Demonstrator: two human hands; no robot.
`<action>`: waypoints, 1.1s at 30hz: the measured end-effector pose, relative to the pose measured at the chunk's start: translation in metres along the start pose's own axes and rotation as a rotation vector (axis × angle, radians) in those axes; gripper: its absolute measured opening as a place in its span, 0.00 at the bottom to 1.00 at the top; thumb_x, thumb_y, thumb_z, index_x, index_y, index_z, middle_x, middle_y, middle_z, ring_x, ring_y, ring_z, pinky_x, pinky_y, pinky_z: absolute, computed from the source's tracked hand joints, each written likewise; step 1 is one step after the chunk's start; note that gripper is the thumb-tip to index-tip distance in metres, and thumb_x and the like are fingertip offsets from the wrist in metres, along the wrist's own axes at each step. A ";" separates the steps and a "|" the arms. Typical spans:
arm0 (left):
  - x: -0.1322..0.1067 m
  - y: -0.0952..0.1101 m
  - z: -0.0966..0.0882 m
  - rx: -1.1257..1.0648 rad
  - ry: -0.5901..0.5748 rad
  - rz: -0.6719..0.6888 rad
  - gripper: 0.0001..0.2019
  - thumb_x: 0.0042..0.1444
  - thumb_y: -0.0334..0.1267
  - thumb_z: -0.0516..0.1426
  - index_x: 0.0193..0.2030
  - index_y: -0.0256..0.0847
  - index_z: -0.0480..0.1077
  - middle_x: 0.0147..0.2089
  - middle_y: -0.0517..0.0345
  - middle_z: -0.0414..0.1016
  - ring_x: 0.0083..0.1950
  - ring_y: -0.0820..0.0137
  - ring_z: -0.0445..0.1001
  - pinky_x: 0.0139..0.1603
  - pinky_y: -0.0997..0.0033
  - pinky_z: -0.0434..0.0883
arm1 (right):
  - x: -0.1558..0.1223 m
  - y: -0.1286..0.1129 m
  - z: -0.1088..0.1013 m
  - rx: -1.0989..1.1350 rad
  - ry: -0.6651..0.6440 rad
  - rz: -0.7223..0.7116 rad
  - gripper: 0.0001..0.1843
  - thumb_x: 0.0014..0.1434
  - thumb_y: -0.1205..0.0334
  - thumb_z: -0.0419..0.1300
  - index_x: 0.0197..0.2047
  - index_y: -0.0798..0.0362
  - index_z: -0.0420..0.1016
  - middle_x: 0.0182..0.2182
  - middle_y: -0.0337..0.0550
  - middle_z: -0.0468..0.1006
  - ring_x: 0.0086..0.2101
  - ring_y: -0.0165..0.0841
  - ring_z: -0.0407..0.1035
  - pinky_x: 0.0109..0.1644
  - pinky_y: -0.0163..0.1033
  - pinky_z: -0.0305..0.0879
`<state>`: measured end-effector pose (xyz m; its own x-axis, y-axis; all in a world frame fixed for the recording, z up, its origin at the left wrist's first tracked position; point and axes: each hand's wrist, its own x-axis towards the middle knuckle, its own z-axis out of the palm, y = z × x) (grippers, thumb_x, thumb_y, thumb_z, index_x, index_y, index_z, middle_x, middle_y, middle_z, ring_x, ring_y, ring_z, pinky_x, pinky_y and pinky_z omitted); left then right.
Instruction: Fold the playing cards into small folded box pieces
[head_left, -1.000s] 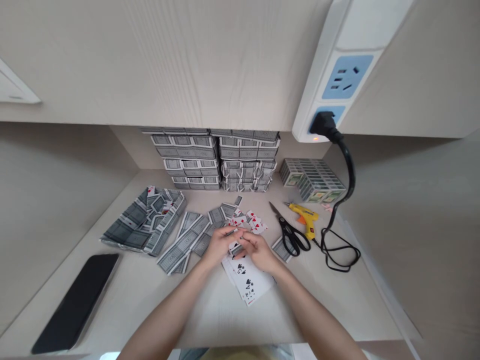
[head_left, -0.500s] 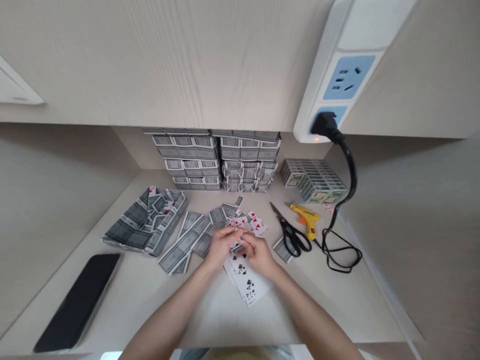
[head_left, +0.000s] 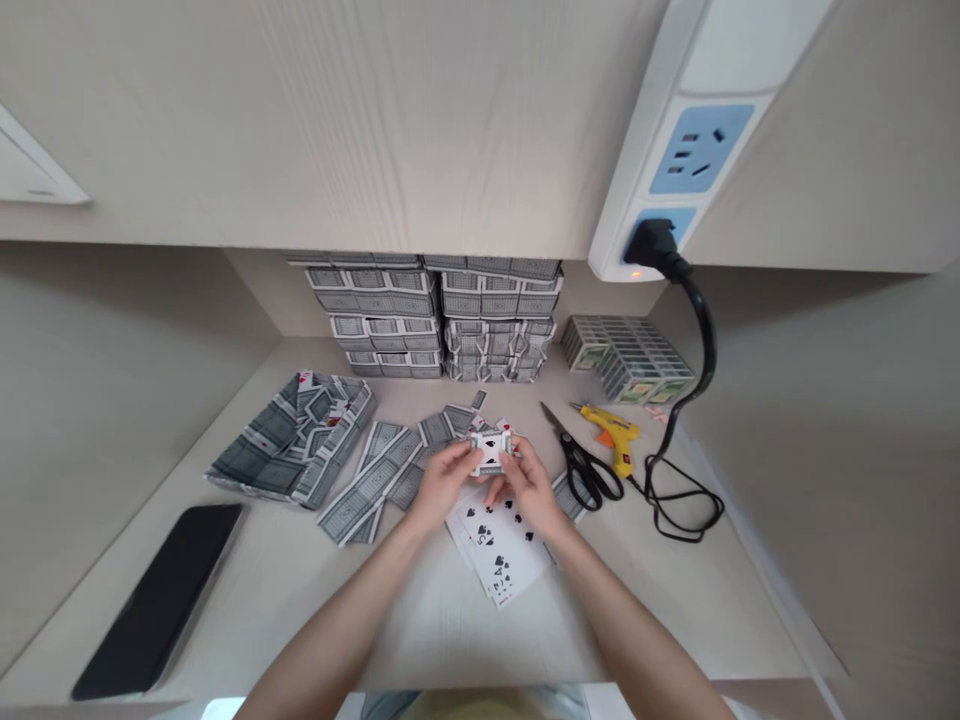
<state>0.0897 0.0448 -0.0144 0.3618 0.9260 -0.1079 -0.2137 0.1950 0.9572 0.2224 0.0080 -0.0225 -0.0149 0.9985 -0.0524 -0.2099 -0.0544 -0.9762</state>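
Between both hands I hold a folded playing card (head_left: 491, 453), its white face with black spades turned up and its edges bent in. My left hand (head_left: 442, 487) pinches its left side and my right hand (head_left: 531, 487) its right side, both closed. Below them on the table lie loose playing cards (head_left: 499, 560), spades face up, partly under my right hand. Just left of my left hand are joined grey card-back strips (head_left: 369, 487). Behind my hands a few red-suited cards (head_left: 480, 424) show, mostly covered.
An open tray made of folded cards (head_left: 330, 475) and a black phone (head_left: 161, 600) lie at left. Black scissors (head_left: 589, 475), a yellow glue gun (head_left: 616, 432) and its looping black cable (head_left: 701, 530) are at right. Card-block stacks (head_left: 390, 330) and boxed decks (head_left: 637, 365) stand behind.
The folded card has come into plain view, held flat between my hands. My hands have moved slightly apart, and more spades show on the cards below.
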 end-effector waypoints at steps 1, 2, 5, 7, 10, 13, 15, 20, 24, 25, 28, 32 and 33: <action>0.001 -0.001 -0.001 0.092 0.032 0.028 0.13 0.46 0.45 0.59 0.32 0.35 0.72 0.29 0.57 0.73 0.30 0.72 0.69 0.32 0.72 0.66 | 0.000 0.002 0.000 -0.006 -0.008 0.013 0.21 0.54 0.45 0.53 0.45 0.48 0.54 0.21 0.35 0.73 0.15 0.30 0.66 0.18 0.36 0.63; 0.001 -0.002 -0.002 0.183 0.066 0.061 0.13 0.47 0.46 0.58 0.29 0.35 0.71 0.25 0.59 0.71 0.28 0.73 0.67 0.30 0.74 0.65 | -0.001 0.003 0.000 -0.028 -0.016 0.021 0.21 0.55 0.45 0.53 0.45 0.48 0.53 0.20 0.34 0.73 0.15 0.30 0.66 0.18 0.35 0.63; 0.000 -0.005 -0.005 0.372 0.143 0.148 0.14 0.48 0.46 0.57 0.23 0.36 0.68 0.21 0.62 0.68 0.25 0.74 0.66 0.27 0.76 0.62 | -0.002 0.008 0.000 -0.138 -0.018 0.011 0.20 0.56 0.45 0.51 0.44 0.49 0.52 0.16 0.30 0.70 0.13 0.29 0.64 0.16 0.32 0.59; -0.002 -0.008 -0.006 0.433 0.162 0.148 0.13 0.49 0.46 0.55 0.24 0.37 0.68 0.21 0.63 0.68 0.23 0.74 0.67 0.24 0.76 0.62 | -0.002 0.010 0.001 -0.177 0.000 -0.008 0.18 0.57 0.46 0.50 0.43 0.49 0.53 0.13 0.28 0.67 0.11 0.27 0.60 0.15 0.30 0.54; -0.004 -0.011 -0.005 0.547 0.188 0.153 0.13 0.53 0.46 0.52 0.27 0.38 0.68 0.18 0.64 0.67 0.19 0.75 0.66 0.22 0.76 0.61 | 0.000 0.011 0.000 -0.185 0.003 0.000 0.18 0.57 0.46 0.49 0.45 0.49 0.54 0.11 0.28 0.65 0.10 0.25 0.54 0.13 0.29 0.48; -0.006 -0.012 -0.005 0.674 0.214 0.245 0.12 0.53 0.46 0.53 0.32 0.39 0.69 0.17 0.65 0.66 0.19 0.75 0.66 0.24 0.77 0.62 | 0.002 0.011 -0.003 -0.236 0.008 -0.010 0.19 0.57 0.46 0.49 0.46 0.49 0.55 0.13 0.29 0.67 0.10 0.25 0.53 0.13 0.30 0.48; -0.006 -0.009 -0.004 0.710 0.218 0.308 0.14 0.53 0.44 0.54 0.45 0.40 0.67 0.20 0.66 0.67 0.22 0.75 0.67 0.26 0.77 0.64 | 0.002 0.011 -0.004 -0.291 0.038 -0.049 0.19 0.56 0.46 0.51 0.45 0.49 0.57 0.14 0.30 0.67 0.11 0.26 0.55 0.13 0.31 0.51; -0.005 -0.003 -0.003 0.798 0.192 0.479 0.15 0.56 0.36 0.51 0.51 0.43 0.64 0.40 0.56 0.71 0.37 0.73 0.71 0.37 0.74 0.69 | 0.002 0.015 -0.005 -0.445 0.115 -0.159 0.18 0.56 0.50 0.52 0.47 0.50 0.60 0.18 0.34 0.68 0.14 0.28 0.59 0.16 0.33 0.55; -0.003 -0.004 -0.006 0.883 0.214 0.601 0.11 0.54 0.31 0.51 0.44 0.43 0.68 0.46 0.54 0.68 0.48 0.69 0.68 0.48 0.67 0.68 | 0.001 0.015 -0.007 -0.597 0.133 -0.260 0.17 0.57 0.54 0.52 0.48 0.50 0.65 0.22 0.38 0.71 0.18 0.30 0.63 0.21 0.34 0.59; -0.003 -0.005 -0.007 0.892 0.210 0.608 0.11 0.54 0.31 0.52 0.44 0.43 0.68 0.45 0.54 0.69 0.48 0.69 0.68 0.49 0.66 0.68 | 0.000 0.014 -0.007 -0.618 0.120 -0.274 0.17 0.57 0.55 0.52 0.48 0.50 0.66 0.23 0.39 0.72 0.18 0.30 0.64 0.22 0.34 0.59; -0.002 -0.008 -0.009 0.907 0.174 0.603 0.10 0.55 0.34 0.53 0.44 0.43 0.68 0.43 0.55 0.71 0.46 0.69 0.70 0.48 0.66 0.68 | -0.002 0.010 -0.009 -0.642 0.094 -0.292 0.17 0.57 0.57 0.51 0.48 0.51 0.67 0.25 0.40 0.74 0.20 0.30 0.65 0.24 0.35 0.61; -0.002 -0.007 -0.010 0.920 0.172 0.628 0.09 0.55 0.36 0.53 0.43 0.43 0.70 0.42 0.55 0.73 0.44 0.69 0.71 0.48 0.66 0.68 | -0.001 0.008 -0.010 -0.680 0.122 -0.291 0.16 0.58 0.56 0.50 0.46 0.52 0.70 0.24 0.40 0.74 0.20 0.31 0.65 0.25 0.35 0.61; -0.002 -0.006 -0.011 0.911 0.176 0.625 0.09 0.55 0.36 0.53 0.42 0.43 0.70 0.41 0.55 0.73 0.44 0.69 0.71 0.48 0.66 0.68 | 0.000 0.008 -0.010 -0.691 0.140 -0.297 0.16 0.58 0.56 0.51 0.45 0.52 0.70 0.24 0.40 0.74 0.19 0.31 0.65 0.25 0.35 0.61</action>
<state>0.0806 0.0449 -0.0228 0.2744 0.8251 0.4939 0.4574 -0.5638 0.6877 0.2309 0.0074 -0.0327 0.0804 0.9645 0.2517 0.4746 0.1850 -0.8605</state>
